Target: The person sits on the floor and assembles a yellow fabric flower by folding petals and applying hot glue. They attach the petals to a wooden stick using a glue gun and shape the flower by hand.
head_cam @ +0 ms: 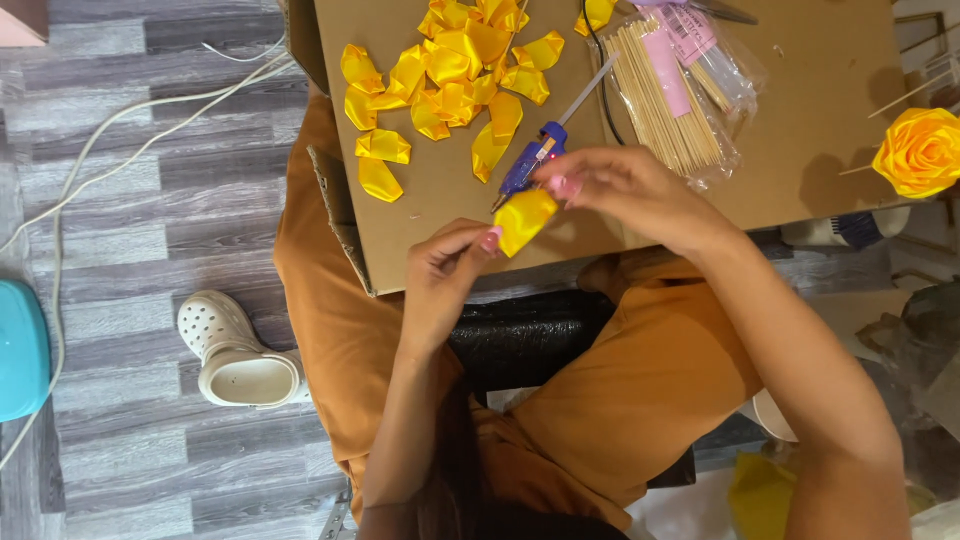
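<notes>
yellow petal [524,220] pinched between left hand [447,272] fingertips and right hand [622,190] fingertips, held above cardboard [800,90] edge, both grips closed on it, petal glossy satin, folded, pointed, glue gun [533,160] just behind, petal pile [450,70] beyond

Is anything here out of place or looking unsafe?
Mostly tidy. One oddity: the glue gun lies flat on the cardboard, its tip beside the yellow petal that both hands hold. A white clog lies alone on the floor.
</notes>
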